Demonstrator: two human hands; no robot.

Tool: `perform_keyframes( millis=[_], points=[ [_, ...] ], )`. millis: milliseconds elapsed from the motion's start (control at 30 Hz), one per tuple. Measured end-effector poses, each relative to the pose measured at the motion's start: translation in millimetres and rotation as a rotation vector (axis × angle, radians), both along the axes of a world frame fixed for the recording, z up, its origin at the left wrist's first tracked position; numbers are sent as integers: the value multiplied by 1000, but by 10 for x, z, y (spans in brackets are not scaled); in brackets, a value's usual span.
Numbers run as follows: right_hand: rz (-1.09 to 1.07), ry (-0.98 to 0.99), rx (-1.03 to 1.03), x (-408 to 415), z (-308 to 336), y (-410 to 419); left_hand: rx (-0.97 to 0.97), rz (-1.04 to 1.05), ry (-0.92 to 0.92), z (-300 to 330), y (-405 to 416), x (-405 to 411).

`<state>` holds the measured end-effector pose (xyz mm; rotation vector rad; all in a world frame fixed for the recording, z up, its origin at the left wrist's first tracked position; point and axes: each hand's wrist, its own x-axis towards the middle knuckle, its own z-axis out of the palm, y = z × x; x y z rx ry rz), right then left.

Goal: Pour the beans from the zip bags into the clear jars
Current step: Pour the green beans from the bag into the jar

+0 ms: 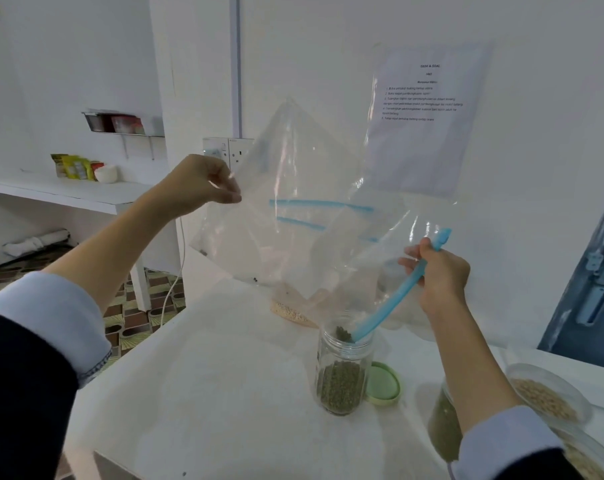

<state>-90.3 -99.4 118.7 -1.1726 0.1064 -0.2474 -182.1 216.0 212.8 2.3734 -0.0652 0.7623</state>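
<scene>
Green mung beans [340, 388] fill roughly the lower half of a clear jar [342, 367] standing on the white table [224, 375], and a last small clump sits at the jar's mouth, just under the blue zip strip [394, 299] of a large clear zip bag [304, 216]. The bag is held high and tipped, its open corner dipping into the jar. The left hand [203, 180] pinches the bag's upper left edge between thumb and fingertips; the right hand [441, 271] has its fingers curled round the zip strip, steering the mouth. A pale green lid [383, 382] lies just right of the jar. Behind the jar, seen through the plastic, a second bag of pale beans [292, 311] rests on the table, and other filled containers [543, 396] sit at the near right. The bag looks nearly empty, though a few dark beans cling near its lower left fold [254, 279]. The risk I see: the narrow jar is light and untouched by either hand, so a tug on the strip could tip it, or a shake to free those stragglers could send them past the mouth onto the table.
</scene>
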Motion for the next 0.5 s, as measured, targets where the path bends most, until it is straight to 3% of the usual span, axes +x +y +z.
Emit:
perform_keyframes(
  millis=[300,500],
  points=[
    [22,-1,-19,65,-29,-3,42,-44,70,17,-1,-11],
    [-16,-1,-30,55,-33,-8,-50,-12,73,13,120,-8]
  ],
)
